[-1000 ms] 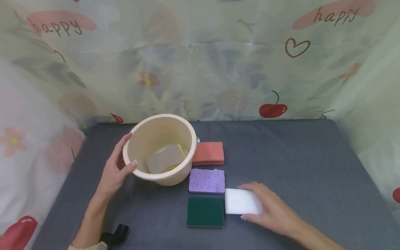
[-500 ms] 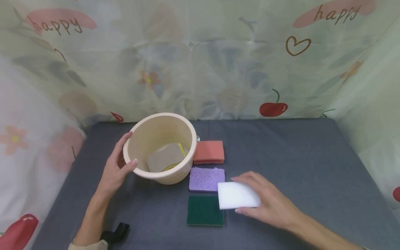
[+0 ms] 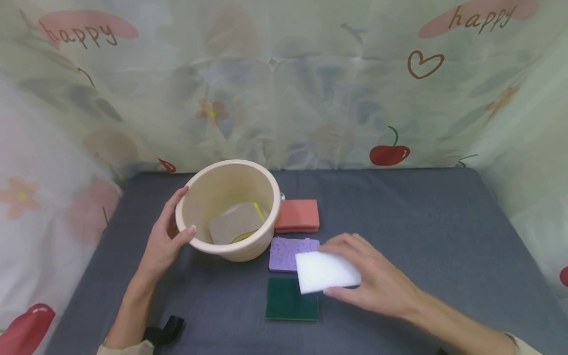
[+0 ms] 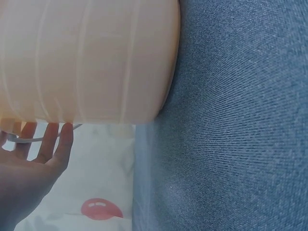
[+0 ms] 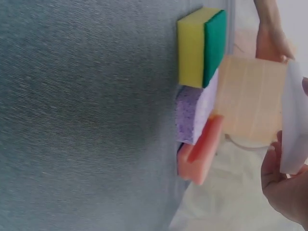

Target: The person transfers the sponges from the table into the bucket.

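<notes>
My right hand [image 3: 372,278] pinches a white sponge [image 3: 324,272] between thumb and fingers, raised over the table. In the head view it overlaps parts of the purple sponge [image 3: 282,254] and the green-topped sponge [image 3: 290,303]. The right wrist view shows the white sponge [image 5: 294,120] edge-on, level with the bucket's upper part. On the left, my left hand [image 3: 164,239] holds the rim of a cream bucket [image 3: 230,251], thumb over the edge and fingers along the outer wall. Inside the bucket lies a grey-brown sponge [image 3: 232,224], with yellow pieces partly showing beside it.
A coral sponge [image 3: 298,215] lies against the bucket's right side, behind the purple one. In the right wrist view the green-topped sponge shows a thick yellow side [image 5: 191,53]. A black curved object [image 3: 166,331] lies near my left forearm. Printed curtains surround the dark-covered table [image 3: 421,222].
My right hand has lifted the white sponge off the table and carried it left and away from me, tilting it slightly. My left hand and the bucket have stayed in place.
</notes>
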Demonstrator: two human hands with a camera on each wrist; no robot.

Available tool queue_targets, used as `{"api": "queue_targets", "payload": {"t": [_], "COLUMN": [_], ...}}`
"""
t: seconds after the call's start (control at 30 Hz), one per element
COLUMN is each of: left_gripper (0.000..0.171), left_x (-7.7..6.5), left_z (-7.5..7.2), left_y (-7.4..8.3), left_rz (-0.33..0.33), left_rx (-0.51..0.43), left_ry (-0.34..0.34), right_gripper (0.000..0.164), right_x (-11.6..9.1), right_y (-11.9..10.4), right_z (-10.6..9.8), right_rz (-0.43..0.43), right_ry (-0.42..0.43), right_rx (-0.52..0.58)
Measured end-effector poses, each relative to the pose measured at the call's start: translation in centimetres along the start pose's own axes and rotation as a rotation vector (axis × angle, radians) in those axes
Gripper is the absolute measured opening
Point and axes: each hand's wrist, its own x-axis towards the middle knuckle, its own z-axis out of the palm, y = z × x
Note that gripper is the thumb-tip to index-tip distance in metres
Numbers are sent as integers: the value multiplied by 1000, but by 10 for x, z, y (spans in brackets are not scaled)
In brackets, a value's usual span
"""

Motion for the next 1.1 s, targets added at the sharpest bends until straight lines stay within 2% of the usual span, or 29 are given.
{"api": "queue_targets", "payload": {"t": [0.27,0.6,0.93,1.1], "left_gripper": [81,80,80,80], "left_x": [0,0,0,0], "left_z": [0,1,1,1], "left_y": [-1,-1,1,1], "left_rz": [2,9,1,-1], "left_rx": [0,-34,-20,-22], "left_ry": [5,5,7,8], "right_gripper": [60,60,62,62], "right_x": [16,38,58,69], "right_y": [-6,-15,-27,-30], "right_z": [-6,-8,-14,-12], "right_rz": [-37,-134,-138,-146], "right_ry": [-20,16,-7,7], "right_rx": [-3,12,37,40]}}
